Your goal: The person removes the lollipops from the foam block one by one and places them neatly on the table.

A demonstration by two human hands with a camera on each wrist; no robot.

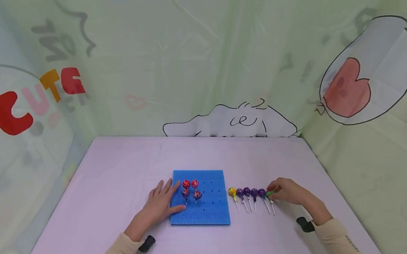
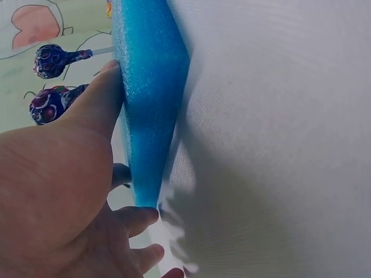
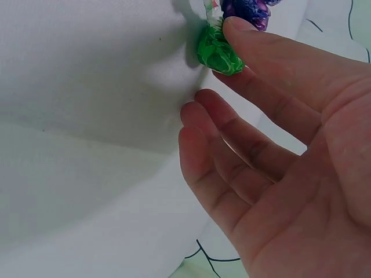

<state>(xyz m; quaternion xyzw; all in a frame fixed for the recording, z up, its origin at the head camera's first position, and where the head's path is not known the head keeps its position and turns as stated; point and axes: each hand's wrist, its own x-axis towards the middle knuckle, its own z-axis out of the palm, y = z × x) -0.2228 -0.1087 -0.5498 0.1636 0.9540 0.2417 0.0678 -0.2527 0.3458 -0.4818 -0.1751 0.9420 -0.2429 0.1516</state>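
Observation:
A blue foam block (image 1: pixel 208 207) with rows of small holes lies on the table. Several lollipops (image 1: pixel 190 189), red and purple, stand upright in its far left corner. My left hand (image 1: pixel 171 196) rests flat on the block's left edge, fingers straight; its thumb (image 2: pixel 95 107) presses the foam's side (image 2: pixel 152 98). To the right of the block lies a row of lollipops: a yellow one (image 1: pixel 232 192), several purple ones (image 1: pixel 250 193) and a green one (image 1: pixel 269 194) at the right end. My right hand (image 1: pixel 274 192) pinches the green lollipop (image 3: pixel 218 53) between thumb (image 3: pixel 246 30) and forefinger, low over the table.
The table (image 1: pixel 120 184) wears a pale pink cloth. Printed light-green fabric walls close it in at the back (image 1: pixel 201 63) and the right (image 1: pixel 372 164). The block's holes to the right of the standing lollipops hold nothing.

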